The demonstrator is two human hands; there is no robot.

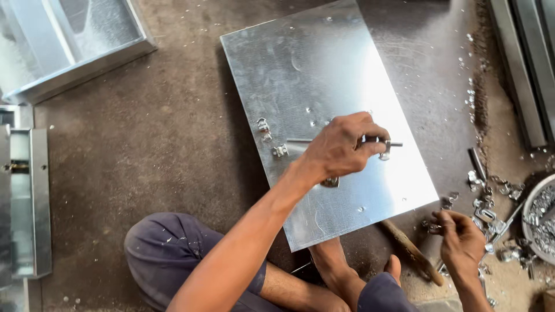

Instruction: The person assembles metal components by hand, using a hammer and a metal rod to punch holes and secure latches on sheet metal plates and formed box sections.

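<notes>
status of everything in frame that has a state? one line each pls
left hand: shut on metal rod, over the sheet
metal rod: lying flat across the sheet, held
metal sheet: flat on the floor, small brackets on it
right hand: pinching a small metal fitting
wooden-handled tool: lying on the floor, untouched
round container: open, holds small metal parts

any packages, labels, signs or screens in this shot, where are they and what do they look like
None in view: no package, label, sign or screen.
Nearest to a container: a round grey metal bowl of small silvery parts, at the right edge on the floor.
Everything else is bare metal: a flat shiny rectangular steel sheet in the middle, unmarked.
</notes>
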